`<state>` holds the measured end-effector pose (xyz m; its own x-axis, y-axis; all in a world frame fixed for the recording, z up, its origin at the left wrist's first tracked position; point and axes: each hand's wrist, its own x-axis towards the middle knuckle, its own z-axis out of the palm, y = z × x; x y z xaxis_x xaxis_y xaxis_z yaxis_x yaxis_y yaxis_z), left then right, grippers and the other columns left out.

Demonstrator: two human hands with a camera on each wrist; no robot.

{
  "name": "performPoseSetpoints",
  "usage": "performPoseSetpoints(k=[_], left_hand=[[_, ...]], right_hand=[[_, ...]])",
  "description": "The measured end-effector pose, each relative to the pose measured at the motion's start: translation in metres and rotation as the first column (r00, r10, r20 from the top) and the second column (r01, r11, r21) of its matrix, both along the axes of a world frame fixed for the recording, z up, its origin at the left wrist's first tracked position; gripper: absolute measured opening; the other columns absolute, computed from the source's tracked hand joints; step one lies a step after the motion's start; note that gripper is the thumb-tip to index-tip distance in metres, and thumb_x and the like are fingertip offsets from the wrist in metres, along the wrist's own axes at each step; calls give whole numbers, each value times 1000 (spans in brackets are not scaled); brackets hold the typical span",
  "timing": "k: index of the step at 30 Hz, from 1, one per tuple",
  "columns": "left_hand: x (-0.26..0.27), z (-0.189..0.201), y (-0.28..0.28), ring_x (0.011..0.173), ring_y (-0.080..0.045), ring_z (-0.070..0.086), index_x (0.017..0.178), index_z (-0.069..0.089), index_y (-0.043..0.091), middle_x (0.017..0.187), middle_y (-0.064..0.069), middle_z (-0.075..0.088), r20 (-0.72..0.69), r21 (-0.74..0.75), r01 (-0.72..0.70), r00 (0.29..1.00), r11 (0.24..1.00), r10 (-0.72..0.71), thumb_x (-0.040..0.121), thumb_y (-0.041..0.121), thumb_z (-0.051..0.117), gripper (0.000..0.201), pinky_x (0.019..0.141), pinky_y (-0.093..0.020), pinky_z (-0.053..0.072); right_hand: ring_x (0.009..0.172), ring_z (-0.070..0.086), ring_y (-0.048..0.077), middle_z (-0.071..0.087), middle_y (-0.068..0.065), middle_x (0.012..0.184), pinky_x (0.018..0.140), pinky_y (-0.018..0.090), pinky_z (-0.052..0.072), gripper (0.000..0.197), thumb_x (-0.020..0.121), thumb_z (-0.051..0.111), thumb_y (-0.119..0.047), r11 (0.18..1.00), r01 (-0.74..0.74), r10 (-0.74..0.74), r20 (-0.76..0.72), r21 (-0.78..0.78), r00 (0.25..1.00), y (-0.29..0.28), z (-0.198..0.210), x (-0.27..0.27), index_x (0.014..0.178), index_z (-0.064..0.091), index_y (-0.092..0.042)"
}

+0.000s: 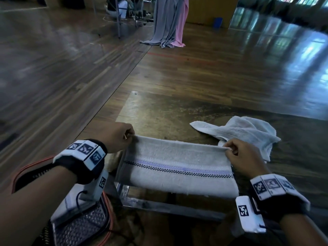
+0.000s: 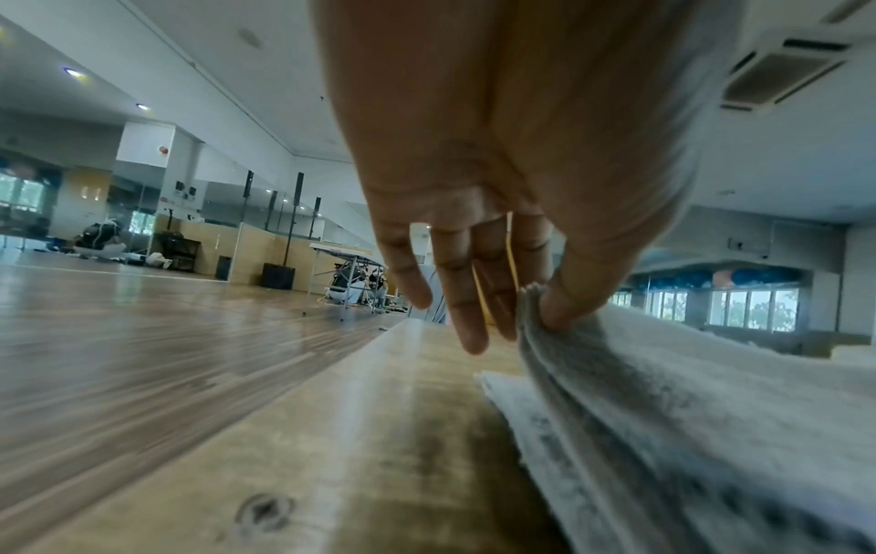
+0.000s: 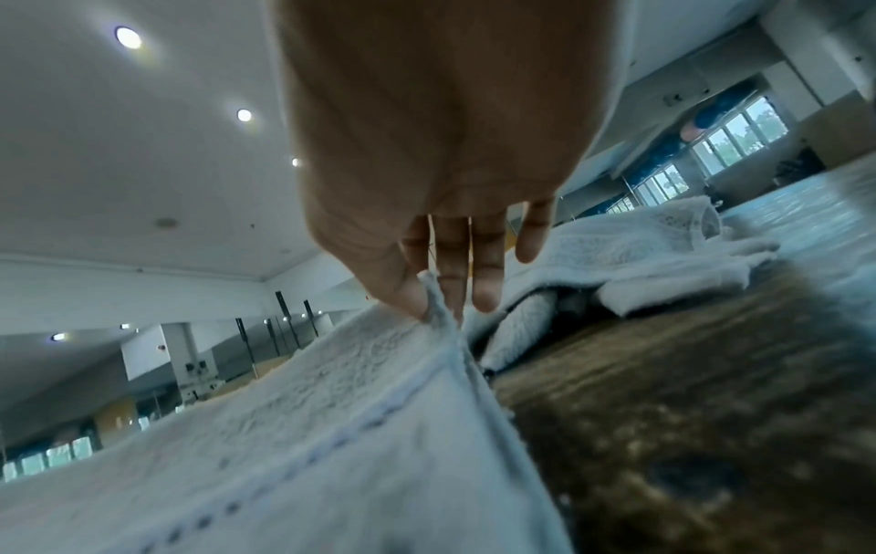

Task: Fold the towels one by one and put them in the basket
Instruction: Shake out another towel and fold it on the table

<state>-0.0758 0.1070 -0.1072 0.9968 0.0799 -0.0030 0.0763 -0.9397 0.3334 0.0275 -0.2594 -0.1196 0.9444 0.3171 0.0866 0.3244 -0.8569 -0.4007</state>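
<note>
Left hand (image 1: 119,137) and right hand (image 1: 243,155) pinching far corners of striped towel (image 1: 177,167), thumb against forefinger, other fingers loose; crumpled towel (image 1: 243,132) lying beside.

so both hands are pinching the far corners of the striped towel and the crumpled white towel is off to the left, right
Not quite: the crumpled white towel lies to the right, beyond the right hand, as the head view shows. The left hand and right hand do pinch the striped towel at its far corners.

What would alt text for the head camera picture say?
Two hands, left hand and right hand, pinch the far corners of a striped towel above a worn wooden table. A crumpled white towel lies beyond the right hand.
</note>
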Motion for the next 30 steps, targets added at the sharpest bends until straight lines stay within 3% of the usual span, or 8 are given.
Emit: performPoseSetpoints(k=[4, 8, 13, 16, 20, 24, 27, 30], left_hand=[[9, -16, 1, 94, -17, 54, 99, 61, 19, 105, 4, 58, -13, 95, 4, 1000, 995, -3, 87, 21, 55, 13, 78, -29, 43], [12, -29, 1, 96, -21, 53, 103, 56, 19, 109, -1, 58, -104, 56, 7, 995, 998, -1, 88, 18, 52, 16, 87, -42, 48], [13, -32, 2, 90, -21, 52, 89, 51, 22, 99, -1, 56, -73, 28, 10, 997, 1000, -8, 84, 12, 55, 12, 82, -42, 49], [10, -25, 1, 89, -22, 53, 86, 49, 23, 92, 3, 51, -44, -11, -9, 999, 1000, 8, 82, 8, 56, 17, 75, -33, 45], [4, 14, 2, 81, -18, 47, 94, 51, 19, 94, 1, 52, 330, 24, -169, 932, 985, 151, 78, 11, 64, 22, 67, -31, 39], [-14, 51, 5, 77, -22, 48, 93, 51, 18, 88, -4, 53, 647, 86, -95, 762, 992, 17, 70, 16, 64, 26, 68, -35, 42], [-33, 40, 4, 79, -22, 54, 88, 49, 26, 89, 2, 54, 486, 215, 13, 866, 976, -118, 64, 19, 66, 30, 67, -31, 38], [-50, 6, 0, 89, -8, 43, 102, 49, 33, 104, 10, 50, 20, 324, 171, 982, 930, -188, 76, 34, 60, 28, 77, -25, 29]], right_hand=[[100, 51, 17, 57, -11, 94, 91, 42, 34, 14, 84, 59, -19, 991, -16, 27, 78, -131, 997, 7, -13, 9, 88, 56, -32], [108, 48, 16, 61, -10, 114, 91, 41, 35, 16, 87, 55, -23, 966, -92, 99, 18, -241, 995, 5, -22, 15, 101, 57, -30], [110, 48, 13, 62, -11, 112, 91, 37, 31, 16, 87, 58, -25, 959, -108, 118, 20, -263, 993, 4, -18, 14, 100, 58, -34], [107, 51, 15, 62, -9, 107, 92, 37, 31, 16, 85, 59, -20, 969, -109, 124, 56, -222, 991, 10, -9, 12, 98, 58, -31], [103, 54, 24, 63, 4, 106, 90, 42, 34, 30, 82, 59, -8, 996, -70, 43, 403, 50, 914, 21, 23, 3, 111, 57, -18], [99, 50, 24, 60, 5, 103, 82, 33, 28, 31, 78, 58, -9, 974, -128, -15, 616, 187, 787, 14, 49, -12, 108, 60, -15], [99, 52, 27, 61, 7, 99, 85, 41, 35, 25, 74, 65, -2, 973, -199, 105, 548, 115, 830, 0, 40, -21, 97, 62, -11], [109, 48, 24, 59, 4, 108, 93, 41, 38, 27, 78, 67, -13, 947, -278, 297, 111, -163, 948, -13, 16, -22, 104, 64, -19]])
